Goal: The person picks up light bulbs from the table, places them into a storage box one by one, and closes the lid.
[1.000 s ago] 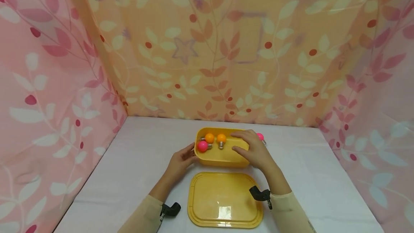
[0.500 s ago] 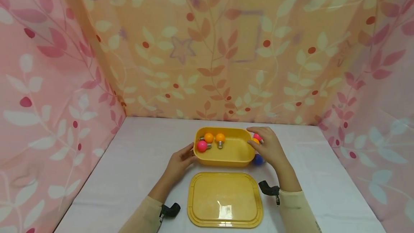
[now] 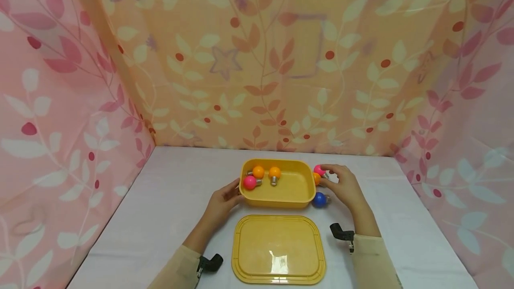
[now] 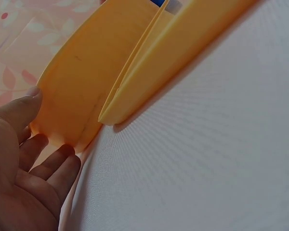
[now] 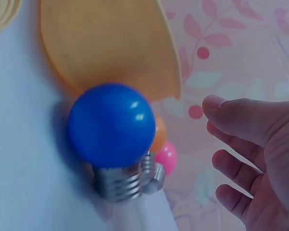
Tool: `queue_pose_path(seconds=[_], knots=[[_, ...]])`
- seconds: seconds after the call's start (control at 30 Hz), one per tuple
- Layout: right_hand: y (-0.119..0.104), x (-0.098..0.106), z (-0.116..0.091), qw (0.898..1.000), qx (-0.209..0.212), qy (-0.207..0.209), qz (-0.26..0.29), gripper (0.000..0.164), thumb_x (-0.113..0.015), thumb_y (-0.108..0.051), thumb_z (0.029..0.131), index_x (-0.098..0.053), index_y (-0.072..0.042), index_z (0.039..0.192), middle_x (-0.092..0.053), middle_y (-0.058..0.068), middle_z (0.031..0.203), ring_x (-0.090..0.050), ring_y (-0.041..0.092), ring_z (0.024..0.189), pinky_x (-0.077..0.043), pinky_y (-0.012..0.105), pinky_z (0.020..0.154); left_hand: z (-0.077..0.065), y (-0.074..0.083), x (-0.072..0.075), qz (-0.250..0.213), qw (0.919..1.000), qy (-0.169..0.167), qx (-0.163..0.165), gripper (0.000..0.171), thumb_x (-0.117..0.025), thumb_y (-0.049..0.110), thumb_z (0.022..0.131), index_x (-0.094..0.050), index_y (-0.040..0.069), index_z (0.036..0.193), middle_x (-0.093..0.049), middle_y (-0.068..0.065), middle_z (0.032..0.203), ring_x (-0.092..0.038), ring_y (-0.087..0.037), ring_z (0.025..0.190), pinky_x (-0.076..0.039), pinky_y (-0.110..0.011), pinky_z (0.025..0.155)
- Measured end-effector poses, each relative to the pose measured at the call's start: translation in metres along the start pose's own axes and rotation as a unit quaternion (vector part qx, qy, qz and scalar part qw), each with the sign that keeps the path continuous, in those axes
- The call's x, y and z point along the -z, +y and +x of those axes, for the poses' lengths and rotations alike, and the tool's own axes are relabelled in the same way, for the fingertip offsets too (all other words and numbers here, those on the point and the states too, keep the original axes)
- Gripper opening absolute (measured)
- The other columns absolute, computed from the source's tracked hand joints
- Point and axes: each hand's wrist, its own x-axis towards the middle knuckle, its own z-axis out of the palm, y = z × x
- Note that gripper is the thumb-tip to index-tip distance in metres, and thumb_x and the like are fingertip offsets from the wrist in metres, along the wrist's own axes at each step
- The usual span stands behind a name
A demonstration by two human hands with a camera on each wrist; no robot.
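Note:
A yellow plastic box [image 3: 277,197] stands in the head view with two orange light bulbs [image 3: 258,172] and a pink light bulb [image 3: 249,182] inside, toward its left end. My left hand [image 3: 224,199] rests its thumb and fingertips against the box's left end wall, also seen in the left wrist view. Beyond the right end lie a blue bulb [image 5: 111,125], an orange bulb [image 3: 317,179] and another pink bulb [image 3: 319,170]. Over these reaches my right hand [image 3: 346,188], thumb and fingers apart, nothing held; its fingertips overlap the pink and orange bulbs in the head view.
A flat yellow lid [image 3: 279,249] lies on the white tabletop [image 3: 160,217] in front of the box, between the forearms. Leaf-patterned cloth [image 3: 257,79] walls rise behind and on both sides. Each sleeve carries a black wrist camera [image 3: 210,263].
My right hand has moved right, from over the box's right end to beside the loose bulbs, uncovering the blue and orange ones. My left hand stays at the box.

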Motion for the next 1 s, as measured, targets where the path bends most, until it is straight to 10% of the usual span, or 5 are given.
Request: queue_pose_path(seconds=[1.0], knots=[[0.049,-0.032,0.0,0.992,-0.107,-0.036,0.046,0.045,-0.078,-0.027,0.092,-0.065,-0.013,0.133,-0.067,0.011,0.13,-0.058,0.032,0.117,-0.048,0.056,0.109,-0.001,0.0,-0.001,0.001,0.9999,0.002,0.012,0.062,-0.074,0.017,0.096,-0.051,0.022,0.153,-0.053,-0.002,0.154,-0.058,-0.025,0.135,-0.055,-0.026,0.099]])
